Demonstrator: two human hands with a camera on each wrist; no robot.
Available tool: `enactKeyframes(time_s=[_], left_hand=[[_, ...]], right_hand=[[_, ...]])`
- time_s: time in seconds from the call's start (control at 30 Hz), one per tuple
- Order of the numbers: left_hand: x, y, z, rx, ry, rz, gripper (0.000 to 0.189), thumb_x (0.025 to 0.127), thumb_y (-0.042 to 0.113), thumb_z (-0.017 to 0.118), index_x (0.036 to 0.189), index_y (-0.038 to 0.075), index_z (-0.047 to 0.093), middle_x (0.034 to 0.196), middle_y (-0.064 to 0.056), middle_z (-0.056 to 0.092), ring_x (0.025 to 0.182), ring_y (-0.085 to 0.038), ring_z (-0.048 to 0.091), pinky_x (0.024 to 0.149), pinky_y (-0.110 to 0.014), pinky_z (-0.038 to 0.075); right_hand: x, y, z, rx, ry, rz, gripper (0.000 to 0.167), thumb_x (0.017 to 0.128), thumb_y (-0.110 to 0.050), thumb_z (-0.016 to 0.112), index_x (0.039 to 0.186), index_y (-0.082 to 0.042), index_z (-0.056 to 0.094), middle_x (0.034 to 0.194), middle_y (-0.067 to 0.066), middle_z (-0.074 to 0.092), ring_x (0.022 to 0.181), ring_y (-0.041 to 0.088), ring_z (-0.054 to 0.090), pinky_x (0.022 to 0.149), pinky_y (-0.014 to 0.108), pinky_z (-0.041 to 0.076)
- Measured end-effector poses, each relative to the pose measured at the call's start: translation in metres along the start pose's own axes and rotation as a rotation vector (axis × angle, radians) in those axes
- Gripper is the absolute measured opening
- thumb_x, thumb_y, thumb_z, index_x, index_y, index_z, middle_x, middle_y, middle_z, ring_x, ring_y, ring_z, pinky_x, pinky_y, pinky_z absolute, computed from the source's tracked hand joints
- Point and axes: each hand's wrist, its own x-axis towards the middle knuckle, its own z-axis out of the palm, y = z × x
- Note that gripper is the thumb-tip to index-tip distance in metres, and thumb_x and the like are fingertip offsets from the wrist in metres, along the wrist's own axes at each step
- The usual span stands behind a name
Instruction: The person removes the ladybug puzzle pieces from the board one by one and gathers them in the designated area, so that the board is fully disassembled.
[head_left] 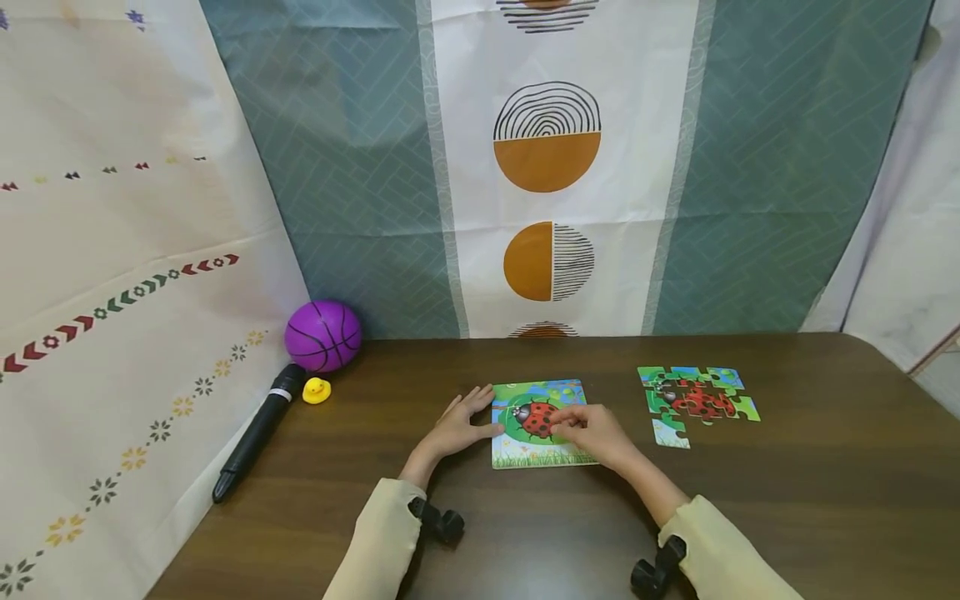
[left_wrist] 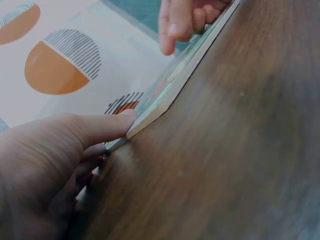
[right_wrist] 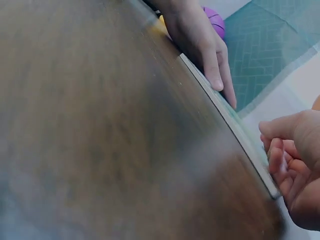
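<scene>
A square ladybug puzzle board [head_left: 517, 457] lies flat on the table, with a red ladybug, green leaf and grassy lower border. My left hand [head_left: 459, 425] rests at its left edge, fingers extended; in the left wrist view the thumb [left_wrist: 107, 127] touches the board's corner. My right hand [head_left: 596, 433] is bent over the right part of the ladybug, thumb and forefinger tips close together. Whether a piece sits between them is hidden. To the right lies a partly joined ladybug puzzle [head_left: 701, 400] of several interlocking pieces, with gaps along its lower side.
A purple ball [head_left: 322, 336] with black lines, a small yellow rubber duck [head_left: 317, 391] and a large black marker-like object [head_left: 258, 433] are at the table's left side. A patterned cloth [head_left: 337, 167] hangs behind the brown table [head_left: 825, 467].
</scene>
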Motion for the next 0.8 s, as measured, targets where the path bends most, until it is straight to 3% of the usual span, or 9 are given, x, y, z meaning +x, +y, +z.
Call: enactKeyframes(time_s=[0.37,0.8], left_hand=[[0.0,0.003,0.002,-0.007,0.003,0.013,0.071,0.093,0.027,0.066,0.15,-0.002,0.034,0.16,-0.018,0.027,0.152,-0.038,0.014,0.123,-0.058,0.005],[0.002,0.002,0.002,-0.011,0.005,-0.002,0.071,0.093,0.028,0.066,0.15,0.0,0.034,0.161,-0.016,0.027,0.152,-0.036,0.014,0.124,-0.056,0.004]], right_hand=[[-0.007,0.003,-0.005,-0.089,-0.145,-0.142,0.044,0.085,-0.02,0.075,0.121,0.004,0.066,0.082,0.003,0.049,0.065,0.008,0.041,0.056,0.021,0.034],[-0.006,-0.001,-0.011,-0.093,-0.238,-0.163,0.044,0.083,-0.017,0.078,0.118,0.006,0.066,0.071,-0.003,0.037,0.057,0.006,0.03,0.055,0.021,0.029]])
